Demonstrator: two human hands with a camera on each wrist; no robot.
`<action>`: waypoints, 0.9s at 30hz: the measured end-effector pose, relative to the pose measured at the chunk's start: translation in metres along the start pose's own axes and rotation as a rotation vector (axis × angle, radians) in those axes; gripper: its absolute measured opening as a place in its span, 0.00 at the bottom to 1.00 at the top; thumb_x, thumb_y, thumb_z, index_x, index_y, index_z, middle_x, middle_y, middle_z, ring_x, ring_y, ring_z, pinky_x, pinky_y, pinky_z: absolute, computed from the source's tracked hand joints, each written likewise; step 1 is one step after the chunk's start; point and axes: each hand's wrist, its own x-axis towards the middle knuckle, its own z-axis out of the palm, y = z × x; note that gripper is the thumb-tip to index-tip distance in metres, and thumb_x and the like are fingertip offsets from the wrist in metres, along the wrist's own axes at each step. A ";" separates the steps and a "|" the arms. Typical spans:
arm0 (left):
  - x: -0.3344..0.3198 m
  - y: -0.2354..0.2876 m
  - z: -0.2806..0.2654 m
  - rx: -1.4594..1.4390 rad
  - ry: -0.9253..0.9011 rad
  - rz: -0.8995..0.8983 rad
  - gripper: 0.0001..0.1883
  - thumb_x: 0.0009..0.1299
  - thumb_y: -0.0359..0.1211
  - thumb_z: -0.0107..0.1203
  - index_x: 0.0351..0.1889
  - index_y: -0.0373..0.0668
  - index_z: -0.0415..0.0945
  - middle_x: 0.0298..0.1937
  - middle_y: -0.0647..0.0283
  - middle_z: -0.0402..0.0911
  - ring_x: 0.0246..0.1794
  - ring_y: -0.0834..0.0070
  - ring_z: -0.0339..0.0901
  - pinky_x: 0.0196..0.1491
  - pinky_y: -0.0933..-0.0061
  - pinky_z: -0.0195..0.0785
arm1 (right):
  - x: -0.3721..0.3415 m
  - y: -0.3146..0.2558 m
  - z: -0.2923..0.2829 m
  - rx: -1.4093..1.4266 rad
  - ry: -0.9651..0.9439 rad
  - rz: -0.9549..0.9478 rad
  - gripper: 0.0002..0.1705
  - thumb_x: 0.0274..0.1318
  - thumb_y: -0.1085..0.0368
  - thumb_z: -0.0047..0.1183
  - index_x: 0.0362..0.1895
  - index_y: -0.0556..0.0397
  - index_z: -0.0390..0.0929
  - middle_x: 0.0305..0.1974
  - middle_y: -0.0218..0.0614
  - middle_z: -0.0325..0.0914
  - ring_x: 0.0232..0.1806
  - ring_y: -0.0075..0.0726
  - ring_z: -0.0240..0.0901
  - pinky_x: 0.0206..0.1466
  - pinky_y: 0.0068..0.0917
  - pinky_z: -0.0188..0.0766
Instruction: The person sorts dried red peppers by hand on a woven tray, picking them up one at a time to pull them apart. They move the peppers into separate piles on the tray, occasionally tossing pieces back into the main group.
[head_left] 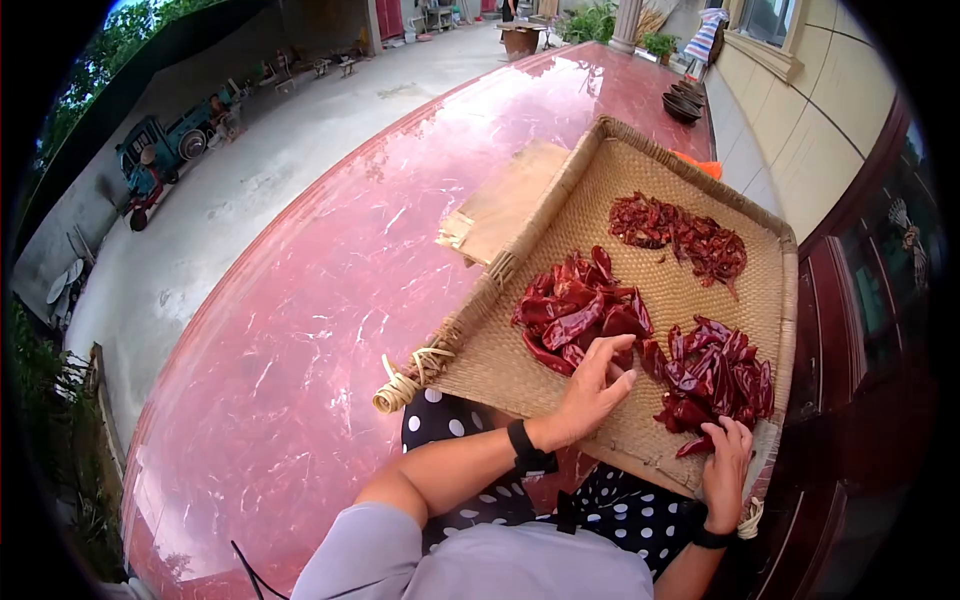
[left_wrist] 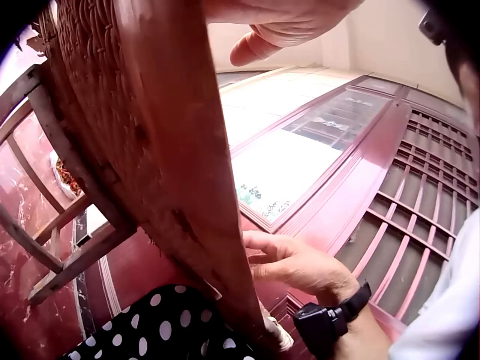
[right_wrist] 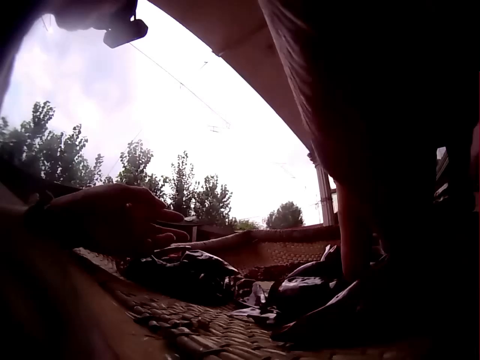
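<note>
A woven bamboo tray lies tilted across the person's lap, holding dried red chili peppers in separate heaps. My left hand is at the near edge of the left heap, fingers loosely extended and nothing held between them; the right wrist view shows this hand above the peppers too. At the right heap, my right hand bends its fingers over a single chili pepper, pinching its end. A heap of small cut chili pieces sits toward the tray's far side.
Under the tray's left side is a flat wooden board on the glossy red stone platform. Dark red doors stand close on the right. Stacked dark bowls are farther back. The tray's underside fills much of the left wrist view.
</note>
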 end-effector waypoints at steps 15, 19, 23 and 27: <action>-0.006 -0.003 0.015 -0.115 -0.410 -0.227 0.21 0.77 0.39 0.58 0.63 0.39 0.70 0.40 0.70 0.77 0.35 0.87 0.70 0.38 0.81 0.69 | 0.023 -0.056 0.012 0.604 0.210 0.244 0.26 0.49 0.66 0.70 0.53 0.53 0.77 0.43 0.40 0.80 0.41 0.38 0.76 0.45 0.32 0.73; -0.006 0.003 0.015 -0.226 -0.356 -0.311 0.15 0.76 0.41 0.59 0.50 0.41 0.77 0.33 0.74 0.75 0.26 0.89 0.67 0.28 0.85 0.63 | 0.025 -0.087 0.016 0.538 0.140 -0.113 0.22 0.52 0.65 0.68 0.50 0.57 0.78 0.44 0.39 0.80 0.46 0.43 0.77 0.48 0.36 0.75; -0.004 0.002 0.010 -0.302 -0.090 -0.277 0.15 0.77 0.37 0.58 0.56 0.40 0.75 0.29 0.76 0.74 0.24 0.91 0.62 0.27 0.86 0.57 | 0.029 -0.076 0.000 0.696 0.118 0.114 0.21 0.54 0.67 0.65 0.53 0.54 0.78 0.50 0.41 0.78 0.48 0.42 0.76 0.49 0.33 0.76; 0.011 0.009 -0.006 -0.431 0.153 -0.130 0.43 0.78 0.38 0.54 0.80 0.39 0.34 0.59 0.56 0.79 0.28 0.83 0.72 0.33 0.82 0.66 | 0.026 -0.025 0.007 0.336 0.181 0.192 0.20 0.55 0.70 0.62 0.54 0.51 0.79 0.51 0.41 0.78 0.53 0.48 0.75 0.56 0.38 0.73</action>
